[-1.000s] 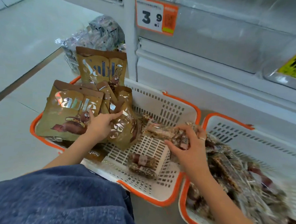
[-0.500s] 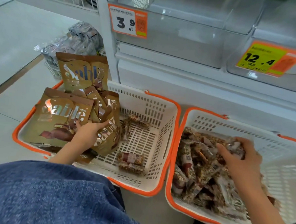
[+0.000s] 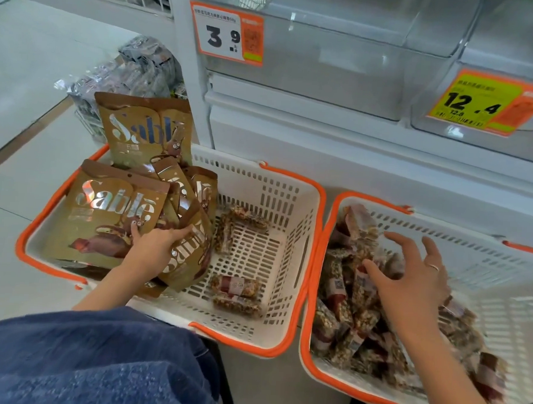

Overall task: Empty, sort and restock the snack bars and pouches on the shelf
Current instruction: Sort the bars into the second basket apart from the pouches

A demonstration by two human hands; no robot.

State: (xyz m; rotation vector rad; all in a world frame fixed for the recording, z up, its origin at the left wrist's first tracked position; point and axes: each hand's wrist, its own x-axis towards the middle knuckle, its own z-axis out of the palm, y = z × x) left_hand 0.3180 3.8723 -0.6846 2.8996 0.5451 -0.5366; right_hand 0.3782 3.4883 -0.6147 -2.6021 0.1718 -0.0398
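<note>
A pale shop floor [image 3: 34, 66] is being used as the work surface, with two white baskets set side by side against the foot of a shelf [image 3: 324, 137] whose clear bins are being left bare above two price tags. The left hand [image 3: 151, 251] is being pressed, fingers curled, onto a brown pouch [image 3: 188, 256] in the left half of the left basket [image 3: 293, 200], where the other pouches [image 3: 110, 212] are being kept stacked. The right hand [image 3: 409, 280] is being held open with fingers spread, nothing gripped, just over the heap of snack bars [image 3: 346, 301] along the left wall of the right basket [image 3: 487, 263]. A few stray bars [image 3: 235, 296] are being left near the front edge and middle of the left basket. Sorting is judged to be under way; it is probably best done by lifting the strays in small handfuls while the pouches are being held back from sliding.
</note>
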